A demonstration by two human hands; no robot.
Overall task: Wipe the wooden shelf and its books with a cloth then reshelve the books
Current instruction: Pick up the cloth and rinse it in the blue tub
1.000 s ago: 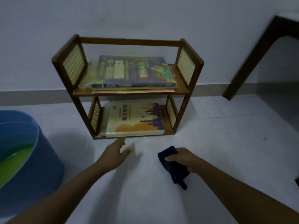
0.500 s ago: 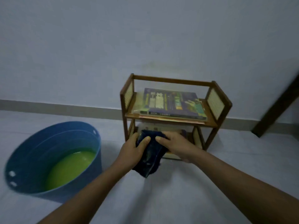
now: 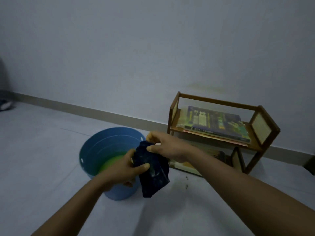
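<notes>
The wooden shelf (image 3: pixel 221 133) stands against the wall at about three o'clock from my hands, its books (image 3: pixel 216 123) lying flat on both tiers, long edges running along the boards. The blue bucket (image 3: pixel 95 150) of green liquid sits on the floor at ten o'clock, just behind my grip. My left hand (image 3: pixel 122 169) and right hand (image 3: pixel 163 147) both pinch the dark cloth (image 3: pixel 153 169), which hangs long-axis downward between them; I judge the right hand nearer the shelf.
</notes>
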